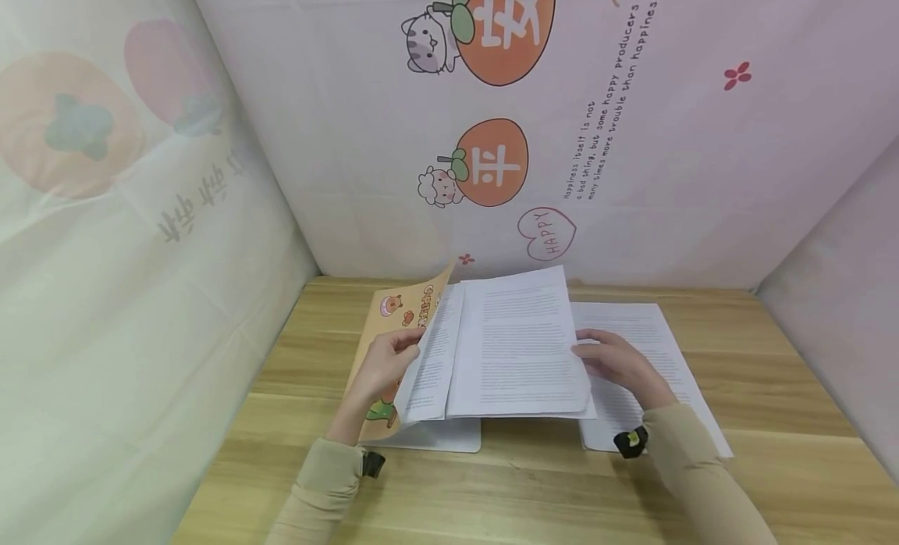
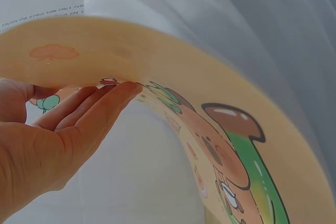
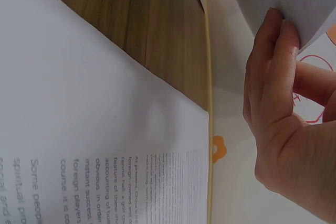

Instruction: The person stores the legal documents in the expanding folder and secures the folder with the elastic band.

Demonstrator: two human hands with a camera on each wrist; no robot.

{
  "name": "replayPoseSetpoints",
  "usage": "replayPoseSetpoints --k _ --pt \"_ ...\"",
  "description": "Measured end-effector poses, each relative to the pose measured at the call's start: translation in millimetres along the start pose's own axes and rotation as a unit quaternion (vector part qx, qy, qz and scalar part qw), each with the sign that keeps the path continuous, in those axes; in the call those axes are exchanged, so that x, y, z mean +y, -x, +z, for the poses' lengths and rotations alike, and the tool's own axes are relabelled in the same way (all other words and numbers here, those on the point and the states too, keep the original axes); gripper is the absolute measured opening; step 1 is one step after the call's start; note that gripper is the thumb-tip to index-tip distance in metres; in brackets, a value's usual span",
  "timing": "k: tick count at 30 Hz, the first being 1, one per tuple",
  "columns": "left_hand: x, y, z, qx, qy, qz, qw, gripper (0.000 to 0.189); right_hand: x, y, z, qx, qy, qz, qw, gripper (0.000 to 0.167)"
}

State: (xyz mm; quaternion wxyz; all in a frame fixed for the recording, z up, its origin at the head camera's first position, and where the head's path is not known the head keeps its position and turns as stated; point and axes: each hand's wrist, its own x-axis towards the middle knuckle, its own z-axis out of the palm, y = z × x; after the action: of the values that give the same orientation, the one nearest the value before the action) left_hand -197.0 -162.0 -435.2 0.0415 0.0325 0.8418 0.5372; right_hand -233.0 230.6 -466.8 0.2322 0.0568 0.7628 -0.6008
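An orange booklet cover (image 1: 385, 309) with cartoon prints stands partly lifted, its loose left pages (image 1: 430, 365) tilted up beside it. My left hand (image 1: 385, 364) holds the left edge; in the left wrist view its fingers (image 2: 100, 111) lie against the curved cover. Printed sheets (image 1: 523, 342) are spread open in the middle, raised off the table. At their right edge my right hand (image 1: 612, 359) pinches the paper between thumb and fingers, as the right wrist view also shows with its fingers (image 3: 278, 72).
Another printed sheet or stack (image 1: 667, 373) lies flat on the wooden table (image 1: 534, 490) under my right forearm. A white sheet edge (image 1: 449, 436) shows below the booklet. A printed cloth (image 1: 379, 139) hangs behind, with more cloth on both sides.
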Motion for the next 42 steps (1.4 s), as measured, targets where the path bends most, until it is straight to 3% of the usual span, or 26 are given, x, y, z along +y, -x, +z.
replayPoseSetpoints --k 12,42 --pt "1.5 -0.1 -0.2 0.002 0.002 0.001 1.0 0.043 -2 -7.1 12 -0.004 0.031 0.001 0.9995 0.061" --pt "0.4 0.8 0.4 0.001 0.003 -0.003 1.0 0.043 -7 -16.4 35 -0.048 -0.002 -0.038 0.9981 0.055"
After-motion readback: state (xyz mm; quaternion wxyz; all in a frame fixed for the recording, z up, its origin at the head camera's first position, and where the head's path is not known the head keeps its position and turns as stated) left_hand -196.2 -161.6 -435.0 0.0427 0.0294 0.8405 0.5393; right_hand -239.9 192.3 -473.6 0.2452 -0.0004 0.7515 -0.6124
